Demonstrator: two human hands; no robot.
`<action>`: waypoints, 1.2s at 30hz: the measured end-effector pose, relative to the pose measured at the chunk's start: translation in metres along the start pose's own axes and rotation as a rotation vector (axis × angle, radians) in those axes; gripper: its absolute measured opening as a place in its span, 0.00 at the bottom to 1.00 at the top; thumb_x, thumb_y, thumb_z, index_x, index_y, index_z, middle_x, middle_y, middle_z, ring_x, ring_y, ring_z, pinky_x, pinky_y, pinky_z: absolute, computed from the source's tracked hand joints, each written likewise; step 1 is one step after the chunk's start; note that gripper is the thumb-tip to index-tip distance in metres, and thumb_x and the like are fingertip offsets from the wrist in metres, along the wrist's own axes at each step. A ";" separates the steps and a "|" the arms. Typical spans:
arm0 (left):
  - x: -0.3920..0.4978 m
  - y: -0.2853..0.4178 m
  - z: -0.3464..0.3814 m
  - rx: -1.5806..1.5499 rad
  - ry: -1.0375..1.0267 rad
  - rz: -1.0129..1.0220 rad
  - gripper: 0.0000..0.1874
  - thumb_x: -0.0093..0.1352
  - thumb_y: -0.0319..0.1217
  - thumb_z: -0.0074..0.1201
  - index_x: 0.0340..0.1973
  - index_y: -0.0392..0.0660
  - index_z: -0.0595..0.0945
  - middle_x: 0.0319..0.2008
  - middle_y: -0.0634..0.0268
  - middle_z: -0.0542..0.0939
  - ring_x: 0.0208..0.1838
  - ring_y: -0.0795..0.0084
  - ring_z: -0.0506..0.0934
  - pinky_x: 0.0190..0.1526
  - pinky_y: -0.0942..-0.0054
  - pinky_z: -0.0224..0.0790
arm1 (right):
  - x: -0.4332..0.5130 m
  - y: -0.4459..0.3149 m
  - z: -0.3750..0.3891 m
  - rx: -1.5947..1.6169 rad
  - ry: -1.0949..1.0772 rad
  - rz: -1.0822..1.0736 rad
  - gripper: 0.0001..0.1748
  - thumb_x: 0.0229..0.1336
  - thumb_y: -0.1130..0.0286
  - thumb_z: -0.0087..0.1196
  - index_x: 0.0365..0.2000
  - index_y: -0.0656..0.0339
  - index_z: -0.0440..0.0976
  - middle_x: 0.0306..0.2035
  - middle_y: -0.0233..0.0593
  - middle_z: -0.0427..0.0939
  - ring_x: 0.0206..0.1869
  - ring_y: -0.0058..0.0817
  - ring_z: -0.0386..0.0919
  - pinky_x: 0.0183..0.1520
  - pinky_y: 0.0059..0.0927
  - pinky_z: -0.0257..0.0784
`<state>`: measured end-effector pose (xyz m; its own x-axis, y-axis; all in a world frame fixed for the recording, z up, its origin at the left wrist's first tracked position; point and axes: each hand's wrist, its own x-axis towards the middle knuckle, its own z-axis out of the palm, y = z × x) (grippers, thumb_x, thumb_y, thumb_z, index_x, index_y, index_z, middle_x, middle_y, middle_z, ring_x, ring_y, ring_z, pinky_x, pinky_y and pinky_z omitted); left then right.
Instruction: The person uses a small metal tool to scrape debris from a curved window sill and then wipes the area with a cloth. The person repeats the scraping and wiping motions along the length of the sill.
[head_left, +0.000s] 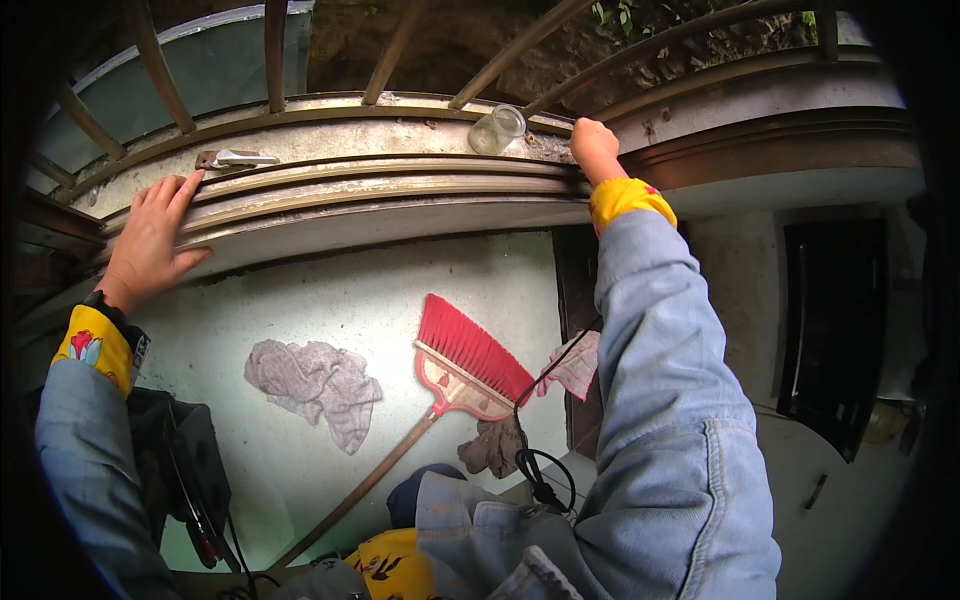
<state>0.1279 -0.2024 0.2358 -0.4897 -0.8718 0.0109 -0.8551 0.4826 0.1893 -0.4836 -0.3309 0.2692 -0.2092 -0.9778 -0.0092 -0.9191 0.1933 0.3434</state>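
My left hand (154, 236) rests on the metal window track (375, 185) at the left, thumb apart from the fingers and nothing held. Just beyond its fingertips, a white-handled tool (241, 158) lies on the dirty window sill (352, 139), beside a small brown piece (204, 160). At the sill's right end, my right hand (596, 146) is curled against the frame. Its palm side is hidden, so I cannot tell whether something is inside it. A clear glass jar (495, 131) stands on the sill to the left of that hand.
Metal bars (397, 52) close off the window's outer side. Below lie a grey rag (311, 382), a red-bristled broom (472, 367), a dark rag (491, 448) and a pink cloth (577, 364). A black cable (534, 465) loops near my body. A black object (180, 457) stands at left.
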 end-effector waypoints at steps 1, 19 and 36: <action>0.000 0.000 0.000 -0.002 0.000 0.001 0.52 0.53 0.36 0.71 0.71 0.40 0.61 0.59 0.49 0.70 0.65 0.47 0.67 0.68 0.56 0.56 | 0.000 0.000 -0.001 -0.048 0.003 0.051 0.13 0.60 0.70 0.50 0.38 0.65 0.83 0.43 0.57 0.83 0.47 0.54 0.83 0.51 0.48 0.79; 0.000 0.002 -0.001 0.000 0.016 0.015 0.51 0.54 0.37 0.71 0.70 0.39 0.62 0.59 0.48 0.70 0.65 0.47 0.67 0.67 0.56 0.56 | 0.002 -0.003 0.003 0.087 0.158 0.023 0.12 0.60 0.70 0.50 0.36 0.63 0.83 0.40 0.57 0.84 0.45 0.54 0.83 0.49 0.49 0.79; -0.002 0.001 0.000 0.003 0.019 0.005 0.52 0.54 0.35 0.71 0.72 0.43 0.61 0.60 0.49 0.70 0.64 0.47 0.68 0.67 0.57 0.57 | -0.001 -0.005 0.020 0.092 0.086 0.021 0.12 0.61 0.72 0.48 0.33 0.63 0.82 0.38 0.58 0.84 0.44 0.54 0.84 0.48 0.52 0.79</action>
<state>0.1282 -0.2001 0.2357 -0.4907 -0.8708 0.0301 -0.8532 0.4873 0.1860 -0.4851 -0.3290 0.2484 -0.2029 -0.9760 0.0790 -0.9425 0.2166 0.2547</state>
